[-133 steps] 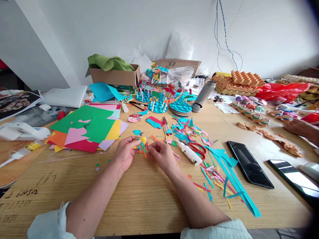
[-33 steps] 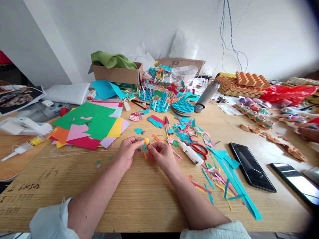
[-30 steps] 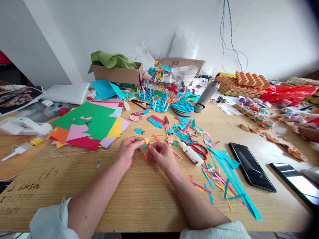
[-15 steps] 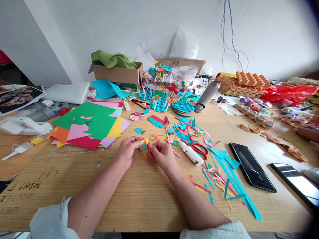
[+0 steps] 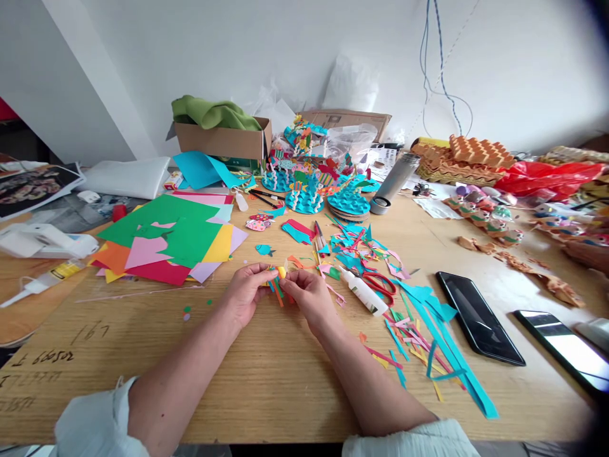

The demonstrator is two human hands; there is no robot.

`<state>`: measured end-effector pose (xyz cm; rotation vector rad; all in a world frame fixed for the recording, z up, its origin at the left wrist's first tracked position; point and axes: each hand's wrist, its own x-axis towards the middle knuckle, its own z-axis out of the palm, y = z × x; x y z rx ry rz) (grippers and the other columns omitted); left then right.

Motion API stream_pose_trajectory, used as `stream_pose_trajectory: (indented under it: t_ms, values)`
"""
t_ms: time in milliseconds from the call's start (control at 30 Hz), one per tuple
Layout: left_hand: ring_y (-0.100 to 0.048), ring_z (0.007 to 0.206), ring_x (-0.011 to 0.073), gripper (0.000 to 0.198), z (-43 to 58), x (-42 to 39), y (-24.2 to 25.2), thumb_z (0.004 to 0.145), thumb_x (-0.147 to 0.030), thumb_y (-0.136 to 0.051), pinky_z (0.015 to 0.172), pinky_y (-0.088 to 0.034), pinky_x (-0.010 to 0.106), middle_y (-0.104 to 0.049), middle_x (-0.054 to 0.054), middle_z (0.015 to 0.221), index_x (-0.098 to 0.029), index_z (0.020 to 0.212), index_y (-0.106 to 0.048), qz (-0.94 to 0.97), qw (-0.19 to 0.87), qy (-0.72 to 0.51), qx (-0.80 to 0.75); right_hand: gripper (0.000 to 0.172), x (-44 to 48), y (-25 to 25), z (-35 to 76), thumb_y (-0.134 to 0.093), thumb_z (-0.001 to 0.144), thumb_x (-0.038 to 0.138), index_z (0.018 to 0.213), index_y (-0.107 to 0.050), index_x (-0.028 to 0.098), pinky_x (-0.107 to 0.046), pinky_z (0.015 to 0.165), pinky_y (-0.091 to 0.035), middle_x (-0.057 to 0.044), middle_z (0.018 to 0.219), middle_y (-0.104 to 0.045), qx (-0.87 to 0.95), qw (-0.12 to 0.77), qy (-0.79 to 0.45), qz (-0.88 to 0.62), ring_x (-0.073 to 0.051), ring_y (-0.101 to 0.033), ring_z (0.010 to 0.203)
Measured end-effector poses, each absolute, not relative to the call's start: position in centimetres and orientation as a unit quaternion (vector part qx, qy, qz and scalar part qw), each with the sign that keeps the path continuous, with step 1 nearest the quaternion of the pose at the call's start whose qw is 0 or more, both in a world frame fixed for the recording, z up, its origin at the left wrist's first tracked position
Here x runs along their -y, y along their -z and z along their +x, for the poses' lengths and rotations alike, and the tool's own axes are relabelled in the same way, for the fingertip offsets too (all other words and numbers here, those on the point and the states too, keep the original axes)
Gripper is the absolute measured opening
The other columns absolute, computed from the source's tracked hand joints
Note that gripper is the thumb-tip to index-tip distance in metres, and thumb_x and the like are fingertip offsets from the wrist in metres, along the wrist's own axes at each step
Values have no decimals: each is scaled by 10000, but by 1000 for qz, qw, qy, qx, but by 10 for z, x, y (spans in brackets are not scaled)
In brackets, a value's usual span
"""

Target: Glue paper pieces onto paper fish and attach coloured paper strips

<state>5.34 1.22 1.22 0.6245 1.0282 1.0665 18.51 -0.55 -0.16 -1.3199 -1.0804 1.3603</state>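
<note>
Between my hands is a small striped paper piece point(image 5: 276, 291) in orange and teal, with a yellow part at its right end. My left hand point(image 5: 248, 293) pinches its left side between thumb and fingers. My right hand point(image 5: 308, 293) is closed at its yellow end; the fingertips partly cover it. Beyond my hands lies a blue paper fish point(image 5: 264, 249), and a pink spotted paper fish point(image 5: 259, 223) is farther back. To the right of my right hand are a white glue bottle point(image 5: 365, 293) and red-handled scissors point(image 5: 383, 285).
Coloured paper sheets point(image 5: 166, 235) are piled at left. Paper scraps point(image 5: 354, 244) and strips point(image 5: 409, 343) spread at right, beside two phones point(image 5: 478, 317). Blue decorated crafts point(image 5: 304, 200), a metal flask point(image 5: 394, 184) and a cardboard box point(image 5: 223, 141) stand at the back.
My fingers have shifted slightly on the striped paper piece, and its yellow end is turned a little differently. The view has moved slightly; the things on the table lie as before.
</note>
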Motion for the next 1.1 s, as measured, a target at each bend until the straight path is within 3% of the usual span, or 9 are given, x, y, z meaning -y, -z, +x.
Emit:
stream_pose_trajectory:
  t_ms: [333, 733, 967, 1100]
  values:
    - [-627, 691, 163, 270, 51, -13, -12, 472, -242, -823, 640, -504, 277, -710, 48, 704, -120, 695, -732, 290, 686, -475, -468, 304, 6, 1, 185, -695, 624, 450, 657, -580, 171, -227, 460, -254, 48, 523, -505, 453, 463, -529, -548, -74, -370, 467]
    - [-611, 638, 137, 232, 52, -13, -13, 482, -222, -829, 611, -475, 253, -692, 17, 674, -138, 650, -692, 289, 685, -484, -462, 370, 6, -1, 186, -713, 614, 517, 663, -585, 173, -225, 454, -279, 41, 506, -517, 455, 456, -548, -534, -84, -403, 464]
    - [-621, 631, 141, 235, 51, -14, -12, 484, -212, -831, 592, -469, 244, -711, 35, 680, -127, 674, -721, 294, 680, -482, -468, 292, 5, 2, 185, -698, 645, 445, 634, -567, 184, -223, 458, -306, 49, 514, -514, 462, 465, -538, -530, -81, -415, 467]
    - [-643, 608, 149, 159, 47, -17, -14, 522, -169, -790, 562, -482, 237, -714, 27, 661, -137, 657, -712, 286, 657, -502, -484, 219, 7, -4, 185, -667, 700, 392, 727, -638, 176, -224, 511, -388, 19, 610, -621, 461, 497, -501, -538, -105, -511, 542]
